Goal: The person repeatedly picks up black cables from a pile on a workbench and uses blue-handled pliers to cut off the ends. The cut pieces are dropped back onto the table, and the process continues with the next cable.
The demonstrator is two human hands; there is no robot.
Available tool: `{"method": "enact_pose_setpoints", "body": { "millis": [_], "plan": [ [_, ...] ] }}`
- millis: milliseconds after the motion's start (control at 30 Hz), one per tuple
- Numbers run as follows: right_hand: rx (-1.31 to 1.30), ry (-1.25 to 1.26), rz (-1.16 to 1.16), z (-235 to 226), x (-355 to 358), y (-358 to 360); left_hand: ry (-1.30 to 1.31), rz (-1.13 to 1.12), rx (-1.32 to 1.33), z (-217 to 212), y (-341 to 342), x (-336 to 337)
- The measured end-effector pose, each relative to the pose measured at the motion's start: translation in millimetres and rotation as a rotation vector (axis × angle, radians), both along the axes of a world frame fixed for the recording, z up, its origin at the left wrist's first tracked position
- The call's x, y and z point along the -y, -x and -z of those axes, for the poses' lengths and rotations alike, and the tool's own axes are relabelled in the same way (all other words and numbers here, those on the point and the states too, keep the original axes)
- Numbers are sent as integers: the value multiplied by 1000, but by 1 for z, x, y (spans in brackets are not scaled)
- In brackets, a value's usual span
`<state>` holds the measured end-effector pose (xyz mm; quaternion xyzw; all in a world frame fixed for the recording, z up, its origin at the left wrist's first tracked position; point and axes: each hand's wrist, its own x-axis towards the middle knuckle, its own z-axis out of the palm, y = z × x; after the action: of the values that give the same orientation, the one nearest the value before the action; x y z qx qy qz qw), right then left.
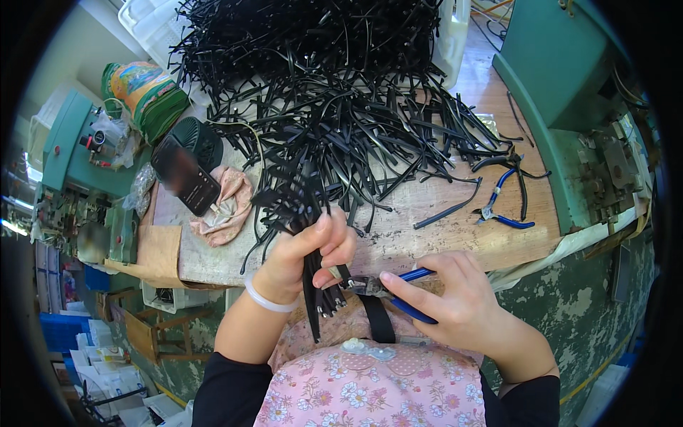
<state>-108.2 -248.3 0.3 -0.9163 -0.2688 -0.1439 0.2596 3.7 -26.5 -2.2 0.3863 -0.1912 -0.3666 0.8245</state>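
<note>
My left hand (313,249) is closed around a bundle of short black cables (311,299), their cut metal-tipped ends pointing down toward my lap. In my right hand (455,299) is a pair of blue-handled cutting pliers (413,310), handles spread apart. The plier jaws (364,285) are at the tip of one cable that sticks out from my left fingers; whether they bite on it I cannot tell. The bundle's upper ends are blurred. Beyond my hands lies a big heap of loose black cables (334,135), spread over the table.
Two more pliers lie at the right: a blue-handled pair (514,222) and a dark-handled pair (524,192). A phone (186,178) leans on a small fan (201,139), beside a pink cloth (231,206). Green machines (569,71) flank the table. A white bin (453,43) stands at the back.
</note>
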Motion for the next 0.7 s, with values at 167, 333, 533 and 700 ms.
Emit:
{"method": "enact_pose_setpoints", "body": {
  "millis": [167, 333, 533, 700],
  "plan": [
    [-199, -119, -1, -2, 6, 2, 35, -397, 347, 4, 35, 6],
    [-210, -207, -24, -13, 0, 4, -106, -709, 789, 6, 54, 14],
    [-173, -177, 2, -5, -4, 7, -76, -773, 720, 9, 58, 21],
    [-205, -241, 52, 5, 3, 16, 61, -352, 244, 1, 33, 14]
  ]
}}
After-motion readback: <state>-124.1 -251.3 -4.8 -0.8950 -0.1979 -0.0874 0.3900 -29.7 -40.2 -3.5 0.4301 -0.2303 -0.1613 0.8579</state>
